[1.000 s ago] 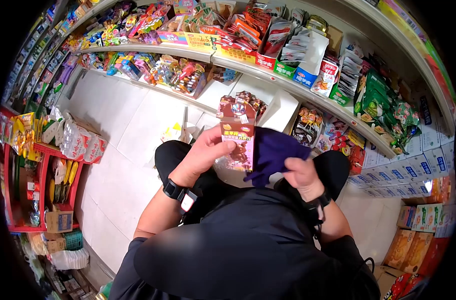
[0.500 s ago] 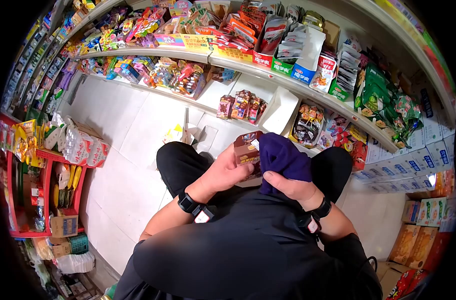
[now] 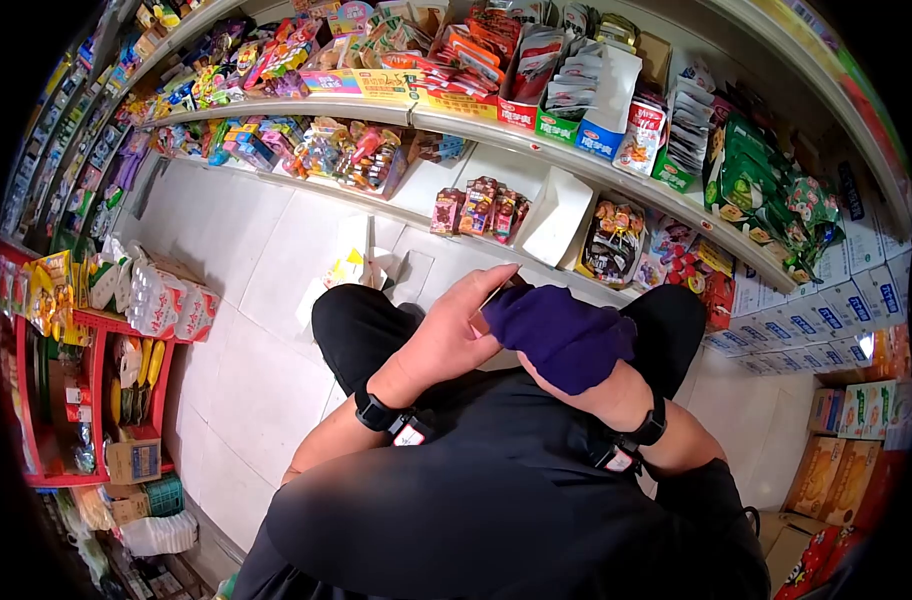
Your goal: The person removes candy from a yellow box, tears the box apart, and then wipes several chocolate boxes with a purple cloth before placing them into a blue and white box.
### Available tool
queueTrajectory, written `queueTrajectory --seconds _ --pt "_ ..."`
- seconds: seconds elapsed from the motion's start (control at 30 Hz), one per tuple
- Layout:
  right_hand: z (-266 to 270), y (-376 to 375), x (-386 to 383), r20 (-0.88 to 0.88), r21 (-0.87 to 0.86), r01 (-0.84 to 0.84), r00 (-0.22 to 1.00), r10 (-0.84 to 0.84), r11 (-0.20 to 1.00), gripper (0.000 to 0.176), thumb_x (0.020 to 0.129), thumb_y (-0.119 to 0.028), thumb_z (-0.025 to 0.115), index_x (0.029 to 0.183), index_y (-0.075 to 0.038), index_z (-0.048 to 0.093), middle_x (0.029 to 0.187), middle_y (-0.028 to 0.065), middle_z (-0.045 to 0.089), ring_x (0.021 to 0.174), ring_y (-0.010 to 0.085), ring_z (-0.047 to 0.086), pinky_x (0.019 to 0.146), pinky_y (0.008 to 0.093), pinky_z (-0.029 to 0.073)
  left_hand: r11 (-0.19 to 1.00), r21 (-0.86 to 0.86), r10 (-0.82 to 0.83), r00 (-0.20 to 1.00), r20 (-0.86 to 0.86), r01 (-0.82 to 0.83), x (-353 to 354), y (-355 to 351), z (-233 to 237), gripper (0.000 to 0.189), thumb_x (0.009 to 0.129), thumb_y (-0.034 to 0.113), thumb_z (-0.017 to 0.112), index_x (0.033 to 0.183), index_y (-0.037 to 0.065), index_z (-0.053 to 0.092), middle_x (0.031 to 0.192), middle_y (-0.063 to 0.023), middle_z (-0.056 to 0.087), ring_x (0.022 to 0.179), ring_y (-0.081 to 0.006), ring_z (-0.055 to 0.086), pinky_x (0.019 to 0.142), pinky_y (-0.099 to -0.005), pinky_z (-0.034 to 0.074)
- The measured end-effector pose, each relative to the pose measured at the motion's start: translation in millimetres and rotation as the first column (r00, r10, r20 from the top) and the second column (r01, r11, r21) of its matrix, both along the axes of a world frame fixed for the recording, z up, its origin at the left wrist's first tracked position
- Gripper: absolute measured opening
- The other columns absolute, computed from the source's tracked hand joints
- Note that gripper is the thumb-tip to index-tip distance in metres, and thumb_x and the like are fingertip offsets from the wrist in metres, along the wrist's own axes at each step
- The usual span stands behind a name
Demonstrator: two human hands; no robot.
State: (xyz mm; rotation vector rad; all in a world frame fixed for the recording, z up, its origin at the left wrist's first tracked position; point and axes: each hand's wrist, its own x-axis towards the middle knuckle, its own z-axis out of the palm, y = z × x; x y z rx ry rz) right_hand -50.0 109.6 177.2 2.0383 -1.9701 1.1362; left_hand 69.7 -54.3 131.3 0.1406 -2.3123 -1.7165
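My left hand (image 3: 454, 325) is closed round a small brown box (image 3: 488, 302), held above my lap. Only a narrow edge of the box shows between the fingers and the cloth. A dark purple cloth (image 3: 561, 335) is draped over my right hand (image 3: 586, 392), hiding its fingers; the wrist and part of the palm side show below it. The cloth touches the box and the fingertips of my left hand. Both wrists wear black straps.
Ahead, a low shelf (image 3: 416, 205) carries several small boxes (image 3: 479, 208) beside a white open tray (image 3: 556, 217). Above it, a shelf holds snack packets (image 3: 576, 85). A red rack (image 3: 94, 400) stands left, stacked cartons (image 3: 826, 320) right. Cardboard pieces (image 3: 351, 265) lie on the floor.
The cloth has shifted and now spreads over my right hand, covering the thumb. My left hand has turned, and the box's printed face has gone out of sight.
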Motion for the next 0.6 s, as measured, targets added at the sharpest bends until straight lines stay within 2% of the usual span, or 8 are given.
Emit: queueTrajectory --seconds 0.03,0.1,0.23,0.33,0.4,0.5,0.53,0.6 --pt "-1 0 1 -0.047 0.041 0.013 0.999 -0.012 0.999 0.038 0.078 -0.001 0.065 0.115 -0.009 0.066 0.105 0.0106 0.066 0.092 0.0309 0.065 0.077 0.0392 0.053 1.000 -0.001 -0.002 1.000 0.001 0.002 -1 -2 1 0.067 0.085 -0.005 0.064 0.147 0.003 0.040 0.128 -0.0105 0.059 0.115 -0.0178 0.059 0.099 -0.0284 0.046" --pt "-4 -3 1 -0.016 0.031 -0.010 1.000 0.011 0.999 0.038 0.079 -0.001 0.063 0.115 -0.009 0.066 0.109 0.0110 0.066 0.097 0.0303 0.064 0.082 0.0395 0.053 0.960 -0.279 0.005 0.997 -0.074 -0.025 -1 -4 5 0.063 0.084 -0.003 0.066 0.143 0.004 0.045 0.125 -0.0139 0.060 0.113 -0.0212 0.061 0.097 -0.0297 0.047" --pt "-13 -2 -13 -0.028 0.084 0.025 0.999 -0.023 0.996 0.040 0.079 -0.001 0.060 0.118 -0.008 0.064 0.114 0.0113 0.066 0.102 0.0298 0.063 0.085 0.0402 0.053 0.947 -0.322 0.017 0.999 0.039 -0.004 2 -6 13 0.066 0.076 -0.002 0.064 0.140 0.005 0.048 0.116 -0.0143 0.060 0.093 -0.0246 0.067 0.078 -0.0322 0.055" --pt "-23 -2 -21 -0.054 0.074 0.110 0.993 -0.106 0.991 0.041 0.078 -0.001 0.060 0.119 -0.008 0.064 0.112 0.0112 0.065 0.102 0.0302 0.063 0.085 0.0407 0.053 0.974 -0.219 0.060 0.998 0.023 -0.054 6 0 13 0.062 0.079 -0.001 0.063 0.139 0.004 0.048 0.114 -0.0149 0.060 0.089 -0.0246 0.067 0.079 -0.0326 0.054" --pt "-38 -2 -28 -0.033 0.123 0.147 0.989 -0.144 0.981 0.039 0.079 -0.001 0.060 0.118 -0.008 0.065 0.110 0.0119 0.065 0.102 0.0310 0.062 0.085 0.0405 0.053 0.999 0.007 0.037 0.962 0.270 -0.041 9 -1 17 0.062 0.083 0.001 0.063 0.142 0.002 0.046 0.118 -0.0104 0.063 0.107 -0.0143 0.060 0.093 -0.0283 0.048" --pt "-49 -1 -35 0.145 0.072 0.161 0.975 -0.170 0.984 0.035 0.083 -0.003 0.060 0.117 -0.004 0.065 0.108 0.0148 0.064 0.099 0.0329 0.063 0.085 0.0397 0.052 0.999 0.036 0.030 0.998 0.053 -0.032 10 -3 1 0.060 0.083 0.002 0.062 0.141 -0.001 0.046 0.117 -0.0072 0.063 0.105 -0.0108 0.057 0.094 -0.0273 0.046" --pt "-45 -1 -35 0.147 0.066 0.154 0.976 -0.162 0.986 0.035 0.083 -0.003 0.060 0.117 -0.004 0.065 0.108 0.0148 0.064 0.099 0.0329 0.063 0.085 0.0397 0.052 0.999 0.031 0.037 0.998 0.053 -0.039 11 -6 -1 0.060 0.083 0.002 0.062 0.141 -0.001 0.046 0.117 -0.0072 0.063 0.105 -0.0108 0.057 0.094 -0.0273 0.046" --pt "-28 6 -32 0.414 0.107 0.135 0.894 -0.168 0.985 0.037 0.084 -0.005 0.062 0.120 -0.003 0.064 0.108 0.0166 0.065 0.098 0.0338 0.064 0.085 0.0393 0.052 0.996 0.083 0.029 0.995 0.091 -0.036 11 -6 3 0.058 0.084 0.003 0.062 0.139 -0.003 0.046 0.117 -0.0064 0.064 0.106 -0.0118 0.058 0.096 -0.0274 0.046"
